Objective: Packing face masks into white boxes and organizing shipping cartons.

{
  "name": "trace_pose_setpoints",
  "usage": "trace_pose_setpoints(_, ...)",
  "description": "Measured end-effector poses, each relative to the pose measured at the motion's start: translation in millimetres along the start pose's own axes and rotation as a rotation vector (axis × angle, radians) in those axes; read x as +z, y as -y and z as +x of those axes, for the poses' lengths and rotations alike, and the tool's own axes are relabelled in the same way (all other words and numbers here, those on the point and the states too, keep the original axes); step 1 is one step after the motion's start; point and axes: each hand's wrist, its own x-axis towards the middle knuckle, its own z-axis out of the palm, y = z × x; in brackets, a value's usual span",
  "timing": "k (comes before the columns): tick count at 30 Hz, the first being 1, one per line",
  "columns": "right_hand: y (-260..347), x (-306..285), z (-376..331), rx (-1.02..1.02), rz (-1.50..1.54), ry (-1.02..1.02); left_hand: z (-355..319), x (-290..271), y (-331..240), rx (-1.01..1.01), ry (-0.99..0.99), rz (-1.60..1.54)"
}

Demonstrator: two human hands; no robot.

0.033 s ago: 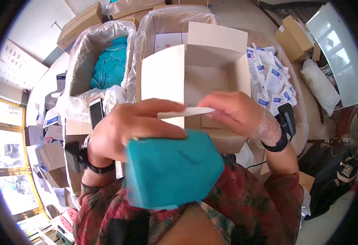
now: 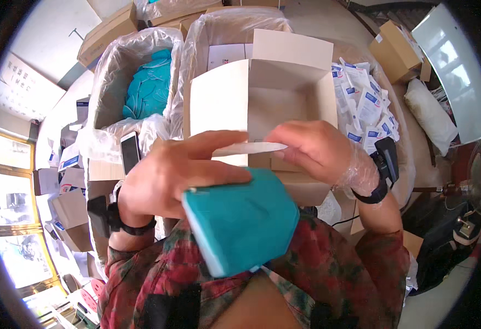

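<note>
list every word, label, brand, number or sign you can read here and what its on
Nothing can be quoted reliably:
Wall sign: rows of dark characters, too blurred.
White packets: blue blocks and print, too small.
White carton: dark and red marks, too small.
Box at far left: blue label, too small.
Teal bundle in the left hand: no print visible.
White strip in the right hand: no print visible.

box point(image 2: 287, 74) between bin point(image 2: 106, 90) and packets point(image 2: 369, 107)

From my head, a wide fisheye looks steeply down, my left hand point(image 2: 166, 172) and right hand point(image 2: 318, 152) close below it, the open carton point(image 2: 290, 74) beyond, straight edges bending toward the rim.
</note>
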Motion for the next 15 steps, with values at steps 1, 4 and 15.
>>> trace_pose_setpoints(1,2.8,1.0,3.3,-0.005,0.002,0.004,0.4,1.6,-2.3,-0.005,-0.004,0.002)
trace_pose_setpoints(4,5.7,6.6,10.5,-0.004,-0.04,0.047,3.9,8.0,0.4,-0.012,0.12,0.271)
trace_pose_setpoints(15,19.0,6.5,12.4,0.148,-0.22,0.173,11.2,23.1,-5.7,0.084,0.126,0.397)
